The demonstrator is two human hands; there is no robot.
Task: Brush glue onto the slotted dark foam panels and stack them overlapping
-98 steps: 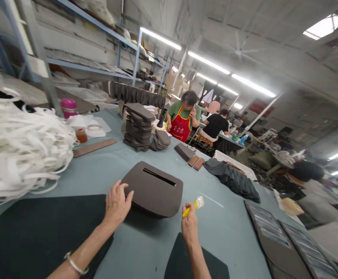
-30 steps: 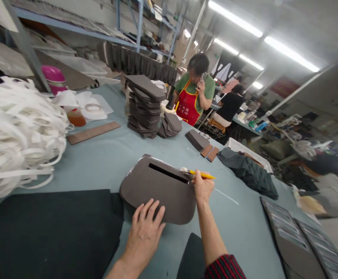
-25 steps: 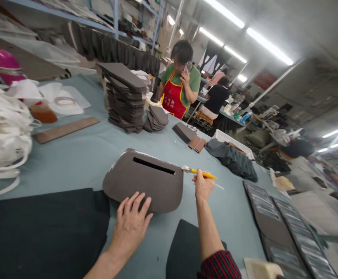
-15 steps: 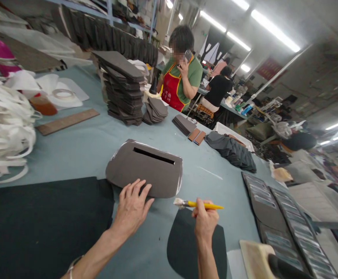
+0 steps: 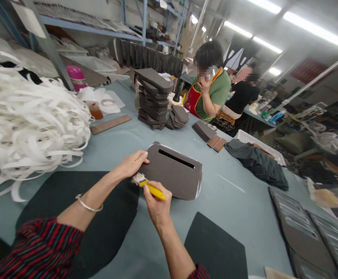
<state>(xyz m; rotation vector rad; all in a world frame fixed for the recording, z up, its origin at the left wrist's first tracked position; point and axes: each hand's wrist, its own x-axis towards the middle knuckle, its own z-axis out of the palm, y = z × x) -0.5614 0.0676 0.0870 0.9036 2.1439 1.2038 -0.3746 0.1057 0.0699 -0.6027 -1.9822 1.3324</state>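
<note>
A dark grey, rounded panel (image 5: 175, 176) with a long slot near its far edge lies on the blue-green tabletop (image 5: 215, 205). White smears run along its far and right edges. My left hand (image 5: 135, 162) is closed at the panel's left edge, fingers together and thumb over the border. My right hand (image 5: 158, 201) is closed round the yellow handle of a paintbrush (image 5: 153, 190). The brush's whitish bristles are by the panel's lower left edge, just below my left hand; whether they touch it I cannot tell.
Black sheets (image 5: 81, 213) lie at left and a black piece (image 5: 218, 244) at front right. White strips (image 5: 41, 116) heap up at left. A stack of grey panels (image 5: 153, 100) stands at the back. Beyond the table a person (image 5: 212, 85) holds a phone.
My left hand has moved from the panel's near edge to its left edge. My right hand has carried the brush leftward to the panel's lower left. The view has shifted left.
</note>
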